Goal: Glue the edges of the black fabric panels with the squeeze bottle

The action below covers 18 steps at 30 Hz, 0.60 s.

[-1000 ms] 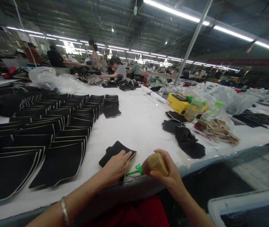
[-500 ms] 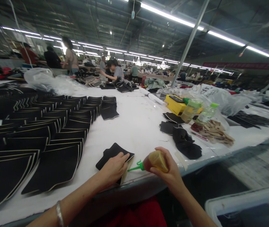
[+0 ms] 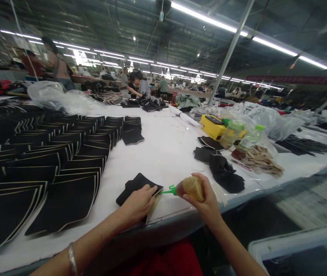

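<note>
My left hand [image 3: 140,203] is closed on a black panel [image 3: 138,184] at the table's near edge. Its fingers press on the black face, and a pale underside shows at the right, beneath the fingertips. From the right, my right hand [image 3: 205,199] grips a squeeze bottle [image 3: 192,188] with amber-brown contents, tilted on its side. The bottle's thin green nozzle [image 3: 170,190] points left, its tip at the panel's right corner. Whether any liquid comes out is too small to see.
Overlapping rows of black panels [image 3: 65,195] cover the left of the white table [image 3: 163,145]. On the right lie black scraps [image 3: 226,174], a yellow box [image 3: 212,126], a green-capped bottle [image 3: 251,138] and beige strips [image 3: 262,161]. A plastic bin [image 3: 298,237] stands below. Co-workers are further back.
My right hand has moved the bottle slightly up, its nozzle tip shifting along the panel's right edge to the far corner. My left hand keeps its place. A standing person at back left has moved left.
</note>
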### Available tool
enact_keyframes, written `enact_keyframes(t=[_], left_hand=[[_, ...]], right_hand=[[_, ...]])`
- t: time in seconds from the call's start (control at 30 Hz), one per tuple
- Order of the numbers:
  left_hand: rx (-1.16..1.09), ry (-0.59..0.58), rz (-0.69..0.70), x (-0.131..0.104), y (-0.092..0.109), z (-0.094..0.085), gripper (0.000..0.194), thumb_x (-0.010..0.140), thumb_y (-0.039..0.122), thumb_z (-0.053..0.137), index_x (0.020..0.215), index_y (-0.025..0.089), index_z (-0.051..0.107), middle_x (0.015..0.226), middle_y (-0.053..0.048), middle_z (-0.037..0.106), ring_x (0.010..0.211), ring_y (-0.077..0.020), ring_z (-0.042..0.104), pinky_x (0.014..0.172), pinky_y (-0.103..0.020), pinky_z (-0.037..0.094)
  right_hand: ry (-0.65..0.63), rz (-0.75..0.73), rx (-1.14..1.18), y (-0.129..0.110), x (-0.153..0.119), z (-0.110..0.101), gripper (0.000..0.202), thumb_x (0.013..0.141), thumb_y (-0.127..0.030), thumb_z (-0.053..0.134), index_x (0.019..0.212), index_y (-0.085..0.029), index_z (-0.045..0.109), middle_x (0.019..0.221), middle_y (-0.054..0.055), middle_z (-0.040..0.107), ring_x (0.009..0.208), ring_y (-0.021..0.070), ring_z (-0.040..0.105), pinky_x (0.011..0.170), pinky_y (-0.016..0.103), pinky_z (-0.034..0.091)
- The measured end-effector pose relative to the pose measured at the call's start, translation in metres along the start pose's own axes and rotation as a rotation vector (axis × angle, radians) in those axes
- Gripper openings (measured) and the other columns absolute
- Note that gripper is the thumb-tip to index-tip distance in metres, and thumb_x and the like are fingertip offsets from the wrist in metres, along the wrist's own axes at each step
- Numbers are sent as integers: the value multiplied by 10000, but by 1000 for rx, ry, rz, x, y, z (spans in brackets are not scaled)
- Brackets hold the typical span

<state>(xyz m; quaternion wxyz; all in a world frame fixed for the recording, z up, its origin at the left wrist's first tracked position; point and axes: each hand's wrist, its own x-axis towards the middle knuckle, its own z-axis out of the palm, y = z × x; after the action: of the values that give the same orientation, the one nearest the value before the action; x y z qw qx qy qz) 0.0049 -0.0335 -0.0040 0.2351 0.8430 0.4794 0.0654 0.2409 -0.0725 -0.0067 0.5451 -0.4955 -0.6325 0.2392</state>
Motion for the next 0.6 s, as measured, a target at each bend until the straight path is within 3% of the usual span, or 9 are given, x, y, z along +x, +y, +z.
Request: enact_keyframes(t=[0.1,0.2,0.4,0.6], left_hand=[[16,8,1,0,0,0,454,950,238,276,1362,180,459,1047,-85,563,887,-225,614,835,-345,465],[25,16,9,1,-1,2,447,946,234,292,1352,182,471,1053,-82,567,905,-225,612,846,-338,460],[15,18,-8,2,-4,3,469,937,231,297,1375,166,449,1083,-87,567,928,-229,607,860,-347,460],[-14,29,-14,2,-1,3,479,928,239,298,1376,170,452,1091,-89,573,943,-234,608,866,-351,464]], right_hand=[[69,-34,-55,2,2,2,578,737,-411,768,1208,-244,477,1171,49,516,1043,251,518,880,359,434],[57,-24,-68,-1,-6,5,585,733,-414,770,1211,-244,479,1144,43,523,1019,244,521,882,354,430],[-73,128,87,-18,-34,10,577,731,-419,768,1202,-232,491,1049,25,567,906,212,554,791,289,459],[2,300,262,-25,-51,18,609,682,-403,803,1187,-226,512,967,7,602,849,203,567,768,283,454]])
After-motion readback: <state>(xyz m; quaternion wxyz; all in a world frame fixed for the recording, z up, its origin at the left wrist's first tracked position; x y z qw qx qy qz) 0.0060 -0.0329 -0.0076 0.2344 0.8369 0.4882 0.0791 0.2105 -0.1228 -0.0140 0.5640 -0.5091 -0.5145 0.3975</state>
